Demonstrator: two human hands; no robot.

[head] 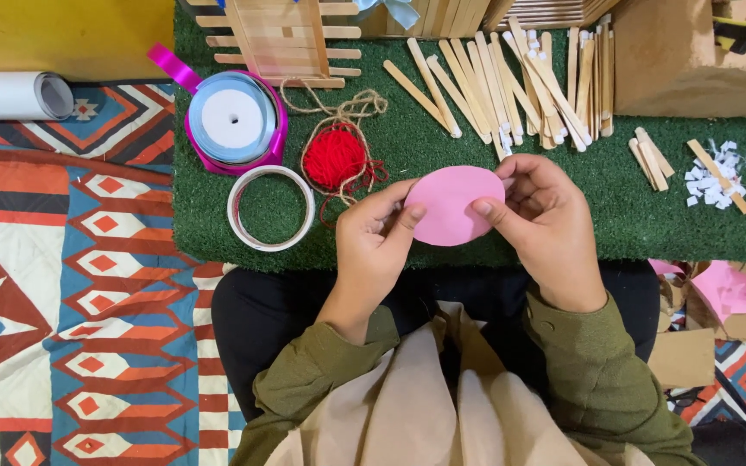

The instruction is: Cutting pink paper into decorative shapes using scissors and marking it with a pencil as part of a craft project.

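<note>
You hold the pink paper oval (pixel 452 205) pinched between left hand (pixel 377 237) and right hand (pixel 544 226), above the green mat's (pixel 615 207) near edge. Cut out already; nothing attached; wooden sticks (pixel 511 82) lie unused.

pink paper oval (pixel 451 207) | flat, smooth, cut to a rounded shape | held up by both side edges | above the near edge of the green turf mat (pixel 632 216)
</note>
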